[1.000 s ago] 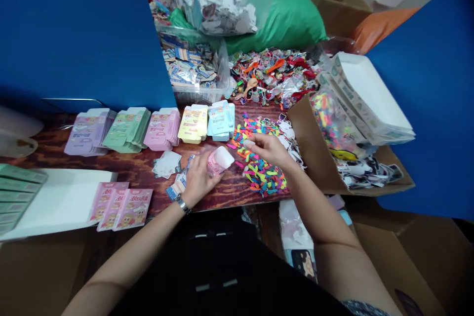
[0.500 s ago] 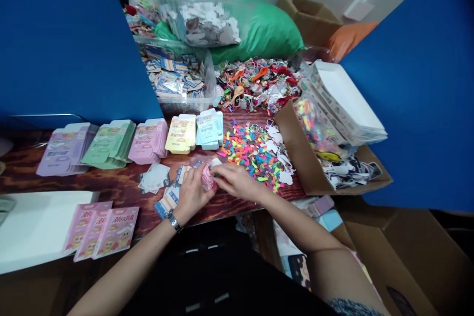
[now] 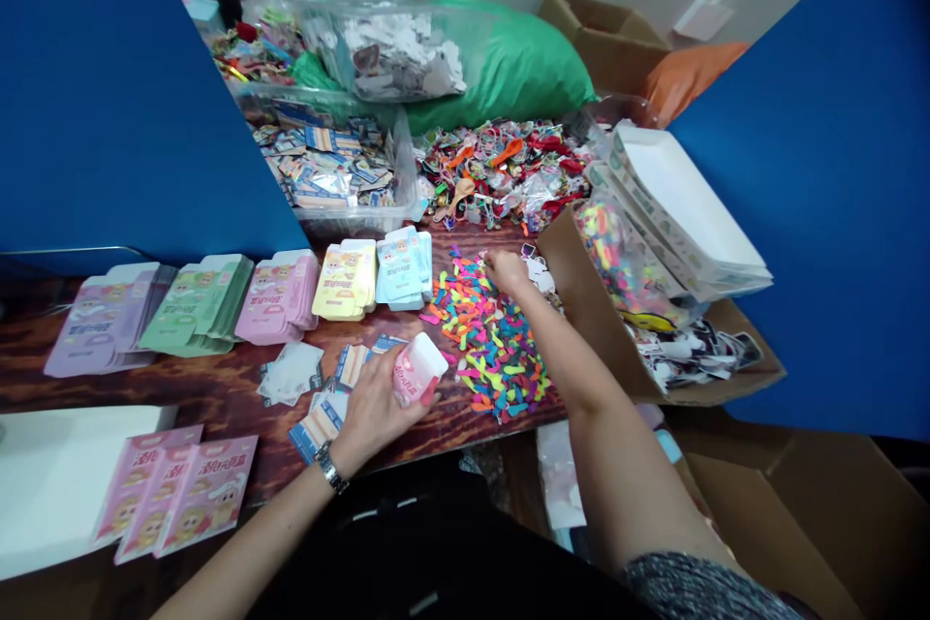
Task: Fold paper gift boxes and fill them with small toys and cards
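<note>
Pink box (image 3: pixel 416 371) gripped by left hand (image 3: pixel 378 407); colourful pieces (image 3: pixel 501 349) reached by right hand (image 3: pixel 509 273).
Right grip can't be told; pinch probably needed.

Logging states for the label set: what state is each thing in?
Pink box: open, tilted, in left hand
Balloons: uninflated, loosely heaped
Right hand: fingers bent at balloons' far edge, grip unclear
Cartons: flattened, stacked
Pink packets: overlapping
Plastic tub: open, filled
Filled cardboard box: open
White trays: stacked
Green bag: bulging
</note>
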`<state>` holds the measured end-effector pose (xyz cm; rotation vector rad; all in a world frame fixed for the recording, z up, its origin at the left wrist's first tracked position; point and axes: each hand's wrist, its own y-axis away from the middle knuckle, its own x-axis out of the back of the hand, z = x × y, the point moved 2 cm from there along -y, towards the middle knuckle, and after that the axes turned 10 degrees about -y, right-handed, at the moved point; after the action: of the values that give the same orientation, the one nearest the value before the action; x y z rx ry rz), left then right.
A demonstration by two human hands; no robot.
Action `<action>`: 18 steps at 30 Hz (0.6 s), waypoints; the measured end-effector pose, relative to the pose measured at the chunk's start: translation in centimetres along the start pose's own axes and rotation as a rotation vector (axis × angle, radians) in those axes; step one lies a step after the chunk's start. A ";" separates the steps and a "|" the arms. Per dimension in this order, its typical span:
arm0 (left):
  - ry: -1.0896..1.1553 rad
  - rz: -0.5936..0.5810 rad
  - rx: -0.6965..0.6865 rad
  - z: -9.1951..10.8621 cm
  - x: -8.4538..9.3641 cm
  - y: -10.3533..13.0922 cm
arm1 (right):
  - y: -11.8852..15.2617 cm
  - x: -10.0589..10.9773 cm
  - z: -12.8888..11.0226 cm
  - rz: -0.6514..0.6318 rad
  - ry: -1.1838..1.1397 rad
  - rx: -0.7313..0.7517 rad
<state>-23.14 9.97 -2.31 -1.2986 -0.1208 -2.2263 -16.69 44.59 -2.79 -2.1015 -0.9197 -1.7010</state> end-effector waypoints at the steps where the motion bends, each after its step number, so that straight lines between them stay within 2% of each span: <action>1: -0.017 -0.010 -0.004 0.1 0.0 0.0 | -0.1 -0.2 -0.1 -0.011 0.022 -0.002; 5: -0.062 -0.073 -0.019 -0.1 -0.2 -0.2 | 0.4 0.2 -0.1 -0.028 0.060 0.040; 9: -0.018 -0.146 0.037 -0.3 -0.4 -0.7 | 0.3 1.3 0.8 0.001 0.054 0.067; 13: 0.061 -0.244 0.105 -0.1 -0.2 -1.2 | -1.3 1.3 1.1 0.003 0.045 0.112; 18: 0.140 -0.311 0.115 0.0 -0.2 -1.6 | -3.4 0.2 0.5 -0.016 0.072 0.150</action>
<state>-23.88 11.38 -2.21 -1.1196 -0.4170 -2.5200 -18.46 47.54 -3.28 -1.9296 -1.0115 -1.6484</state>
